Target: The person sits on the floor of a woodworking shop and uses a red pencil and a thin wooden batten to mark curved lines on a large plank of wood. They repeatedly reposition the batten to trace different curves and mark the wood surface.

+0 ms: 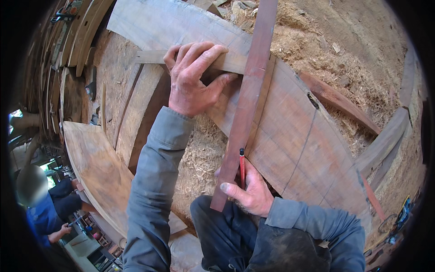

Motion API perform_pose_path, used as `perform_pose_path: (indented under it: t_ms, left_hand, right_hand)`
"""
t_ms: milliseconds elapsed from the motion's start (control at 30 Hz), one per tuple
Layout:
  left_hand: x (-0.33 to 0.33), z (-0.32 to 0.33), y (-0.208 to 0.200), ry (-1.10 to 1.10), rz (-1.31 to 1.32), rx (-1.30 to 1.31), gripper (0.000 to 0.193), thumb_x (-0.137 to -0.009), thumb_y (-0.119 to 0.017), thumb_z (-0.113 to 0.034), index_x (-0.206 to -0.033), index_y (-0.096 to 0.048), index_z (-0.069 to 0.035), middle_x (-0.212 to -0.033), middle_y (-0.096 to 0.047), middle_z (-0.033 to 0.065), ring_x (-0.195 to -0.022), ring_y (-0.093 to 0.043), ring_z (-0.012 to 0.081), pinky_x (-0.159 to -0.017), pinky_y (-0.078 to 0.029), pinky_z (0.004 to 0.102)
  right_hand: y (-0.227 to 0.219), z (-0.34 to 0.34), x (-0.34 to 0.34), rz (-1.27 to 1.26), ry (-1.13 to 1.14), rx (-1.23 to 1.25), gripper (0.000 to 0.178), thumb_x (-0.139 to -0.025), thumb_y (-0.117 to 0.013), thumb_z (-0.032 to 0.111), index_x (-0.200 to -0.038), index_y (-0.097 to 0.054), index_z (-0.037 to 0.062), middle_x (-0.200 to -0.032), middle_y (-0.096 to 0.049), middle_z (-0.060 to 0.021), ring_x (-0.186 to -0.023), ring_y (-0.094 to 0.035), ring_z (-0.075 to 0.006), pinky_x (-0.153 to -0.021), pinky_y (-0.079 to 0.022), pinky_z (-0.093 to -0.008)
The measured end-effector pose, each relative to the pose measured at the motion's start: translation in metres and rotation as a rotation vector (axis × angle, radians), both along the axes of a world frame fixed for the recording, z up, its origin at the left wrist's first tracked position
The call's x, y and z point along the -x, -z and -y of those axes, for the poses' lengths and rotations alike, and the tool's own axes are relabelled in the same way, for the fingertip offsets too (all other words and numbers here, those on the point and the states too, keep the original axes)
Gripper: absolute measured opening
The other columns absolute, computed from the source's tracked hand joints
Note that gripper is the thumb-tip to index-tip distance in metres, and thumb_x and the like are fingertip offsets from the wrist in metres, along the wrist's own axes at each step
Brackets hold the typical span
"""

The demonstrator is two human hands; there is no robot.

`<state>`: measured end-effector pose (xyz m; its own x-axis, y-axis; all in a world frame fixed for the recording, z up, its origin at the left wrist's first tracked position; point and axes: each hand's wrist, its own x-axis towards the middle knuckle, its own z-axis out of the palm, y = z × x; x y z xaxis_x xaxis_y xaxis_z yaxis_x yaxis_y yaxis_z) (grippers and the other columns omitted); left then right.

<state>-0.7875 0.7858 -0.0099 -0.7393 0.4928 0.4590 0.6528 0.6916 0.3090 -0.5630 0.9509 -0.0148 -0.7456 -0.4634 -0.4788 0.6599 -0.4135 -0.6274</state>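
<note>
A wide curved plank [312, 149] with thin dark lines drawn across it lies before me. Over it, and past its near edge, runs a long reddish wooden strip [247, 109]. My left hand [192, 81] is closed over a shorter, paler wooden strip [152, 56] that meets the reddish one at an angle; its thumb reaches close to where they meet. How the two are joined is hidden. Near my knees, my right hand [253, 190] grips the reddish strip's lower end, thumb on top. A red pencil [242, 170] with a dark tip stands up between that hand's fingers.
Sawdust and wood chips [317, 43] cover the ground around the plank. More curved boards [102, 158] lie to the left, with stacked timbers [88, 31] behind. A reddish offcut [340, 102] lies at right. Another person [50, 213] sits at the lower left, holding a tool.
</note>
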Motion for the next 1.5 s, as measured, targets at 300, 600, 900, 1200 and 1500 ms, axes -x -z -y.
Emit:
perform_pose_path:
  t_ms: [300,600,900,1200,1500]
  left_hand:
    - [0.0007,0.0003,0.0012,0.013,0.005,0.006,0.062,-0.068,-0.094,-0.024,-0.126,-0.072,-0.017,-0.122,-0.069,0.0012,-0.117,-0.061,0.0236,-0.111,-0.031,0.0455]
    - [0.0005,0.0004,0.0005,0.015,-0.032,0.032,0.059,-0.072,-0.091,-0.026,-0.127,-0.071,-0.015,-0.122,-0.070,0.0028,-0.116,-0.062,0.0249,-0.110,-0.033,0.0444]
    - [0.0001,0.0022,0.0027,0.016,-0.016,0.010,0.061,-0.071,-0.093,-0.025,-0.127,-0.071,-0.017,-0.122,-0.070,0.0012,-0.117,-0.062,0.0236,-0.111,-0.031,0.0459]
    - [0.0019,0.0029,0.0025,0.029,-0.010,0.007,0.061,-0.069,-0.094,-0.024,-0.125,-0.072,-0.016,-0.121,-0.070,0.0011,-0.115,-0.062,0.0242,-0.110,-0.031,0.0447]
    - [-0.0010,0.0002,-0.0033,0.016,-0.002,0.021,0.058,-0.070,-0.092,-0.021,-0.124,-0.074,-0.013,-0.120,-0.070,0.0048,-0.114,-0.063,0.0256,-0.108,-0.035,0.0421]
  right_hand:
    - [0.0026,-0.0007,-0.0021,-0.052,-0.014,-0.071,0.066,-0.095,-0.075,0.035,-0.142,-0.043,0.0016,-0.127,-0.060,-0.0107,-0.114,-0.058,-0.0186,-0.102,-0.049,-0.0381]
    - [0.0031,-0.0047,-0.0011,-0.065,-0.084,-0.070,0.073,-0.098,-0.075,0.029,-0.153,-0.036,-0.0006,-0.131,-0.059,-0.0102,-0.114,-0.056,-0.0171,-0.100,-0.048,-0.0351]
    - [0.0062,-0.0032,-0.0029,-0.100,-0.074,-0.066,0.078,-0.099,-0.075,0.026,-0.158,-0.032,-0.0019,-0.135,-0.057,-0.0112,-0.116,-0.055,-0.0183,-0.100,-0.048,-0.0346]
    - [0.0037,-0.0012,-0.0021,-0.060,-0.038,-0.088,0.063,-0.094,-0.076,0.034,-0.140,-0.045,0.0020,-0.124,-0.061,-0.0090,-0.096,-0.058,-0.0135,-0.084,-0.052,-0.0324]
    - [0.0028,-0.0009,-0.0034,-0.024,-0.015,-0.058,0.062,-0.094,-0.075,0.032,-0.139,-0.046,0.0016,-0.123,-0.061,-0.0091,-0.095,-0.059,-0.0136,-0.082,-0.052,-0.0321]
